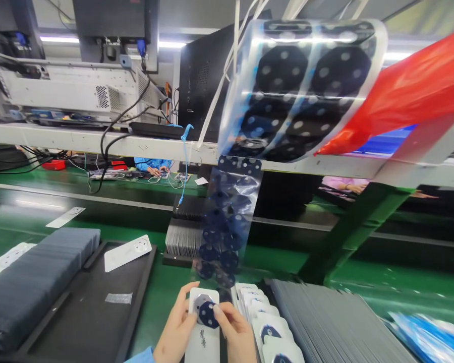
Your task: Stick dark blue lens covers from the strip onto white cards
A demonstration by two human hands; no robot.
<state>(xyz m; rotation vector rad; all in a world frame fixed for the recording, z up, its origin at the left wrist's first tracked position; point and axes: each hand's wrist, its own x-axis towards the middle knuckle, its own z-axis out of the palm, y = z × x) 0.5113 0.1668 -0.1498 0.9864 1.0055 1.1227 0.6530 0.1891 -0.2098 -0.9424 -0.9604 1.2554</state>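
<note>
My left hand (177, 322) grips a white phone back panel (203, 348) by its left edge, thumb on its face. The panel has a round camera area near its top and dark lettering below. My right hand (236, 327) pinches a dark round film sticker (208, 313) with several light dots, which partly covers the camera area. I cannot tell how far it is stuck down. Behind the hands, a clear strip (232, 201) of the same dark stickers hangs from a large roll (302, 85).
White panels with dark stickers (270, 333) stand in a row at right, beside a long grey stack (336, 312). At left are a black tray (87, 307) with a loose white panel (127, 253) and another grey stack (41, 282). Red plastic (404, 91) hangs at upper right.
</note>
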